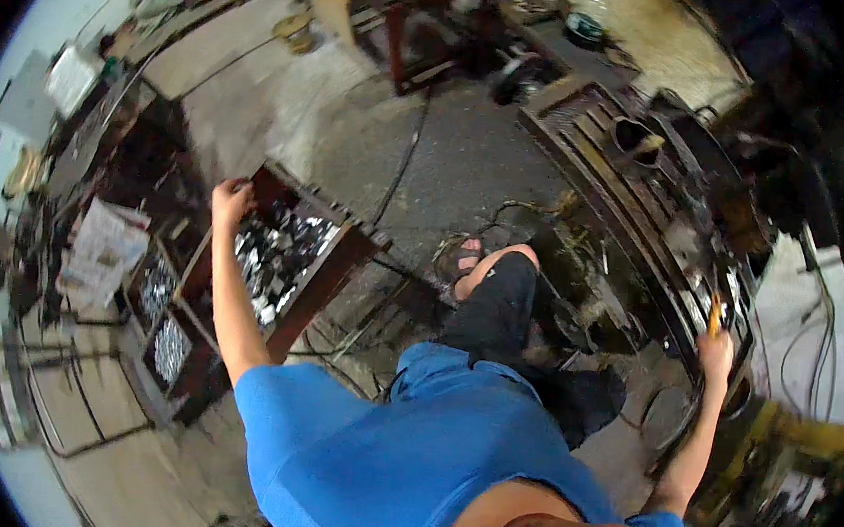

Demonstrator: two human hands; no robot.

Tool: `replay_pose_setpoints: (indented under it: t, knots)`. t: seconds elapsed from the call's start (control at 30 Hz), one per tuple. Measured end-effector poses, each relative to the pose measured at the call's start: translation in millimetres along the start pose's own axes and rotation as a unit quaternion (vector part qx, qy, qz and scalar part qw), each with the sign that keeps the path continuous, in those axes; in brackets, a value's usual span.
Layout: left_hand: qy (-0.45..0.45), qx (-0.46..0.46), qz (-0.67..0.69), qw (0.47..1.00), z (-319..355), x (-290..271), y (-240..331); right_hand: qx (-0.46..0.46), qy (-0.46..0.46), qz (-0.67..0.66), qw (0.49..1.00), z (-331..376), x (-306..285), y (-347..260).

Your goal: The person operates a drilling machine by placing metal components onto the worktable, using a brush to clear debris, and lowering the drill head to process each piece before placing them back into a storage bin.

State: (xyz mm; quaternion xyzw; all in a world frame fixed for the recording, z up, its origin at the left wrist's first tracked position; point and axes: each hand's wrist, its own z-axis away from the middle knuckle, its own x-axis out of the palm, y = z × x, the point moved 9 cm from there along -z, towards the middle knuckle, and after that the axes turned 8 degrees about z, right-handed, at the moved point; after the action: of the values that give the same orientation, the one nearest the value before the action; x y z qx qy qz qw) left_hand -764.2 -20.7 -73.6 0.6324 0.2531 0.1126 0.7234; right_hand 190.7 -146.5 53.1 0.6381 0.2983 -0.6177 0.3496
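Note:
My left hand (230, 205) is raised at the far left corner of a brown bin (314, 289) of shiny metal pieces (287, 257). Its fingers are curled together around something small and dark, too blurred to name. On the right, my right hand (716, 352) is closed around a slim tool with a yellow handle (715, 314). The tool's working end is hard to make out against the machine. That hand is at the near end of a long, dark, slotted machine table (605, 179), with bright metal beside it.
Two smaller compartments of metal bits (172, 347) adjoin the bin on the left, near a sheet of newspaper (105, 248). A dark cable (410, 147) crosses the concrete floor. A bottle (585, 27) stands at the back. Wires hang before a white panel (823, 329) on the right.

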Motion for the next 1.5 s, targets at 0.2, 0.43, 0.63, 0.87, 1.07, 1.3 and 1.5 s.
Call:
replay_pose_setpoints:
  t: [0.2,0.43,0.63,0.87,1.07,1.3,1.5]
  knots:
    - [0.065,0.043,-0.115,0.990,10,-18,2,-0.073,0.042,-0.131,0.988,50,-38,-46]
    - [0.070,0.024,-0.507,0.859,25,37,-1,-0.071,0.074,-0.193,0.976,67,-49,-58]
    - [0.060,-0.009,-0.568,0.821,-10,64,-39,-0.091,0.054,-0.176,0.979,63,-39,-56]
    - [0.093,-0.001,-0.581,0.809,-8,65,-52,-0.066,0.015,-0.161,0.985,85,-46,-67]
    - [0.141,-0.008,-0.496,0.857,2,63,-33,-0.085,0.043,-0.137,0.986,87,-49,-71]
    - [0.198,-0.048,0.107,0.973,34,10,-21,-0.088,0.057,-0.184,0.977,90,-54,-75]
    - [0.058,-0.001,0.592,0.804,70,16,42,-0.139,0.030,-0.206,0.968,98,-54,-99]
